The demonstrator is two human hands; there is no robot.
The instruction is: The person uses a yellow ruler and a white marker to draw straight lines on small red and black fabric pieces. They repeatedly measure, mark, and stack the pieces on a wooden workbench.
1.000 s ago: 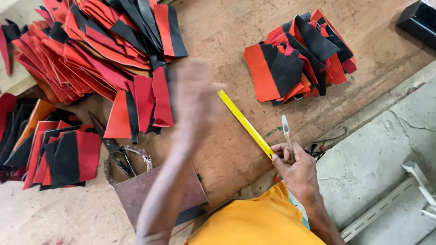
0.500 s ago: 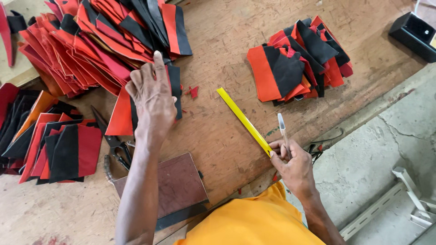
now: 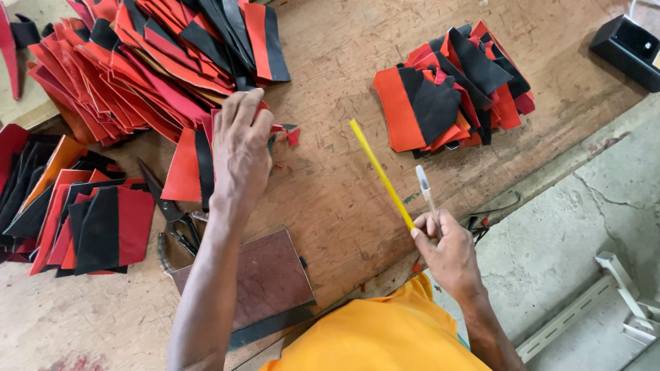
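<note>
My left hand (image 3: 238, 152) reaches out over the wooden table (image 3: 344, 75) and its fingers curl onto a red and black leather piece (image 3: 191, 165) at the edge of the big pile of red and black pieces (image 3: 137, 62). My right hand (image 3: 447, 251) rests near the table's front edge. It holds a yellow ruler (image 3: 379, 172) and a clear pen (image 3: 425, 191) together, the ruler slanting away to the upper left.
A second stack of red and black pieces (image 3: 450, 93) lies at the far right, another stack (image 3: 75, 213) at the left. Scissors (image 3: 168, 213) lie beside a brown board (image 3: 258, 278). A black box (image 3: 629, 48) sits at the top right corner. Concrete floor (image 3: 584, 227) lies to the right.
My left hand has moved away from the middle of the table to the big pile and closed its fingers on a piece. My right hand has stayed put.
</note>
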